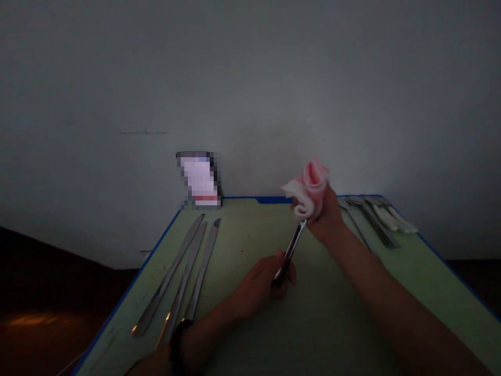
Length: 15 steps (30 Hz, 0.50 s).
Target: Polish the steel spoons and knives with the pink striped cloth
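My left hand (270, 279), a dark band on its wrist, is closed around the handle of a metal piece of cutlery (294, 241). The cutlery slants up and to the right. Its far end is hidden in a pink and white cloth (309, 190), so I cannot tell its kind. The cloth is bunched and folded in my right hand (329, 214), whose fingers close around it from behind. Both hands are raised over the middle of the table. Several table knives (191, 271) lie side by side to the left of my left hand.
The pale green table (235, 230) has a blue edge and stands against a grey wall (250, 94). A phone (200, 180) with a lit, blurred screen leans at the back left. More metal cutlery (370, 219) and white-handled pieces (393, 216) lie at the back right.
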Tool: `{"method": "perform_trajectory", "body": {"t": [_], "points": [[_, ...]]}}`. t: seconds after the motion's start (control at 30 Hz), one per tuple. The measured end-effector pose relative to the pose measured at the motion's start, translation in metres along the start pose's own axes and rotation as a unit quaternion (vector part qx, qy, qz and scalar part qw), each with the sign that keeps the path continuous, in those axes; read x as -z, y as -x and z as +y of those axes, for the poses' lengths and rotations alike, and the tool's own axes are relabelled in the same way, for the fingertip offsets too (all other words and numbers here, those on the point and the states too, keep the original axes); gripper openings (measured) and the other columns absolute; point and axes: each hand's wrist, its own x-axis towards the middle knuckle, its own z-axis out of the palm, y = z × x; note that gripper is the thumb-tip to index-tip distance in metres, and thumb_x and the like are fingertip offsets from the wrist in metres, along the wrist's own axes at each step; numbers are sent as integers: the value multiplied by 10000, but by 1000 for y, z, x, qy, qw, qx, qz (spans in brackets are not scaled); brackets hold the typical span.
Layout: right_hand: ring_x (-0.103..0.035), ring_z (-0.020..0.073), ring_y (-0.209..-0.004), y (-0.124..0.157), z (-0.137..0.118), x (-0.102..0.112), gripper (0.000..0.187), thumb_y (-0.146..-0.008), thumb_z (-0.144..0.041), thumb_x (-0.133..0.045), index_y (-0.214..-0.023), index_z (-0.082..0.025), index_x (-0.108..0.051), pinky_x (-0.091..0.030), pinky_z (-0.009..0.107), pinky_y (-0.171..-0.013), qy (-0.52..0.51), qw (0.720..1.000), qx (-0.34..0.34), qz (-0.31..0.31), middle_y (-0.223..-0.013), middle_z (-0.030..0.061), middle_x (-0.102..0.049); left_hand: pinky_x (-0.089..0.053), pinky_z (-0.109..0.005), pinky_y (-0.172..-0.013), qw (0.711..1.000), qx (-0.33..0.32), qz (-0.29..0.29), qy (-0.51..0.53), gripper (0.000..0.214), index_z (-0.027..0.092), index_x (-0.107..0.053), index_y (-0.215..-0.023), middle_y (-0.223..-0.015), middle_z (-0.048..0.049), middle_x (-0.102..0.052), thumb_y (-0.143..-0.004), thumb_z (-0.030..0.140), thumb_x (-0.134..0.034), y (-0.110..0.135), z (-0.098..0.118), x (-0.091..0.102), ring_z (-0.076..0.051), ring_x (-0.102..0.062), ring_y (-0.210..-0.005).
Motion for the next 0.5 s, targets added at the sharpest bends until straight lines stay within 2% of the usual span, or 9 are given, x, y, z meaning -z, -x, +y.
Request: {"method": "perform_trajectory", "body": {"t": [0.07, 0.13, 0.33, 0.5], "points": [[-296, 100, -432, -1, -9, 6, 334, -711, -524, -440, -568, -228, -381, -259, 247, -428, -123, 992, 5, -30, -489, -50, -335, -252, -206, -442, 1000, -15, -15, -5, 541, 140, -597, -764, -472, 56, -373, -931, 498, -227, 0, 0, 2, -91, -331, -435], [-271, 103, -432, 0, -16, 12, 298, -691, -458, -467, -530, -227, -370, -260, 254, -440, -191, 980, 29, -44, -473, -51, -302, -244, -208, -446, 1000, -20, -20, -4, 507, 137, -613, -790, -475, 58, -369, -937, 464, -253, 0, 1, 3, -90, -324, -434], [-196, 123, -463, 2, -21, 27, 328, -671, -505, -504, -522, -246, -369, -240, 271, -452, -207, 971, 105, -55, -507, -54, -225, -222, -211, -440, 999, -3, -32, 28, 470, 140, -559, -690, -504, 46, -380, -919, 471, -317, -1, 3, 3, -86, -317, -453], [-169, 130, -471, 1, -21, 26, 256, -750, -415, -472, -563, -248, -420, -234, 265, -457, -221, 968, 103, -61, -524, -59, -187, -200, -202, -427, 998, -15, -15, 63, 427, 147, -522, -703, -532, 51, -363, -890, 505, -383, 2, 0, 0, -78, -291, -460]]}}
